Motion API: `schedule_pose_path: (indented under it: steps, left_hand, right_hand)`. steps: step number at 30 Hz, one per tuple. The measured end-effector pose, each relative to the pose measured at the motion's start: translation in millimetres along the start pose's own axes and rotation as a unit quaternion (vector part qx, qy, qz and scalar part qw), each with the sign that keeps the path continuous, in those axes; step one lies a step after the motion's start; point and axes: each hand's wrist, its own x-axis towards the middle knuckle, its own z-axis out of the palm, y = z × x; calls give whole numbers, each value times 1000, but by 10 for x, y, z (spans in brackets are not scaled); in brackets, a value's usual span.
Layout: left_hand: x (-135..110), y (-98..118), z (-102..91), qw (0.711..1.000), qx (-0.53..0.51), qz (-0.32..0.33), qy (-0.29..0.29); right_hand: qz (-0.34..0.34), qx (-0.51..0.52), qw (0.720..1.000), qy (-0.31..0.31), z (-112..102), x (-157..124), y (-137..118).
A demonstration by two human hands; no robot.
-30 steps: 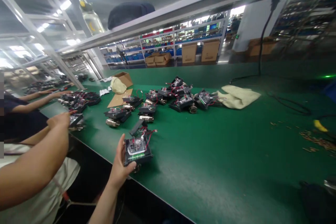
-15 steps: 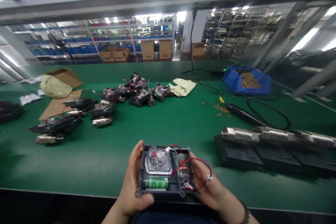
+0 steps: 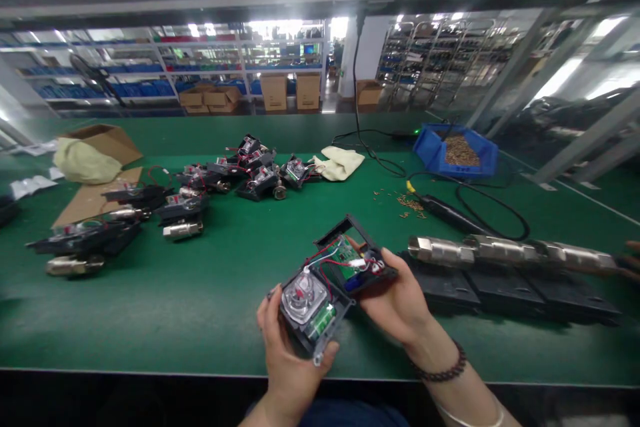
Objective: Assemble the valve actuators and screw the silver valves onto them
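Observation:
Both of my hands hold one black open device (image 3: pixel 330 280) just above the near edge of the green bench (image 3: pixel 210 293). It has a clear round dome, a green cylinder, a small green circuit board and red and white wires. My left hand (image 3: pixel 287 357) grips its lower left end, thumb on the corner. My right hand (image 3: pixel 400 297) is closed on its upper right end, with a thumb over the wires. The device is tilted, its right end raised.
A row of black housings with metal cylinders (image 3: pixel 505 260) lies just right of my hands. Several more wired devices (image 3: pixel 200 190) lie at the left and middle. Further back are a yellow cloth (image 3: pixel 340 163), a blue bin of small parts (image 3: pixel 457 150), a cabled tool (image 3: pixel 450 213) and a cardboard box (image 3: pixel 107 140).
A second ago only my left hand held the device out at the left; it then came in front of me into both hands. Since half a second ago it has tilted and turned.

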Motion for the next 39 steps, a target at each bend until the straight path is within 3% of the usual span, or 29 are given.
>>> schedule_pose_path:
  steps: [3, 5, 9, 12, 15, 17, 19, 21, 25, 28, 30, 32, 34, 36, 37, 39]
  left_hand:
    - [-149, 23, 146, 995, 90, -8, 33]
    - [-218, 68, 147, 992, 127, -3, -5]
    - [-136, 147, -132, 981, 136, 112, -75]
    - [249, 270, -398, 948, 150, 261, -104]
    - [804, 513, -478, 893, 165, 410, -87]
    - [1143, 699, -429, 831, 210, 494, -145]
    - [1390, 863, -364, 788, 231, 524, -227]
    - [1525, 985, -326, 771, 236, 526, -270]
    - [1503, 1156, -306, 780, 239, 530, -231]
    - [1346, 1295, -256, 847, 193, 451, -205]
    - [1250, 1391, -210, 910, 143, 327, -211]
    - [1199, 1470, -180, 948, 78, 181, -249]
    - [1194, 1509, -169, 941, -4, 59, -332]
    - [1214, 1498, -158, 907, -55, 9, -418]
    - [1222, 1473, -147, 895, -49, 24, -442]
    - [1227, 1395, -108, 893, 33, 122, -432]
  right_hand:
    - [3, -16, 1000, 11, 97, 211, -94]
    - [10, -22, 1000, 8, 145, 332, -135]
    - [45, -52, 998, -4, 166, 465, -196]
    - [48, -66, 997, 3, 132, 473, -200]
    - [34, -82, 996, -14, 109, 437, -172]
    - [29, -83, 995, -36, 104, 400, -159]
    - [22, -75, 996, -51, 93, 359, -166]
    - [12, -68, 996, -58, 64, 317, -193]
    - [-15, -79, 996, -48, -8, 248, -247]
    - [-14, -84, 995, -60, -9, 223, -239]
    - [-1, -74, 994, -83, 20, 228, -216]
    - [13, -54, 994, -92, 52, 257, -189]
    - [23, -22, 997, -71, 71, 304, -169]
    - [27, 10, 999, -43, 73, 354, -157]
    - [28, 21, 999, -36, 71, 374, -155]
    - [34, 32, 998, -36, 70, 396, -156]
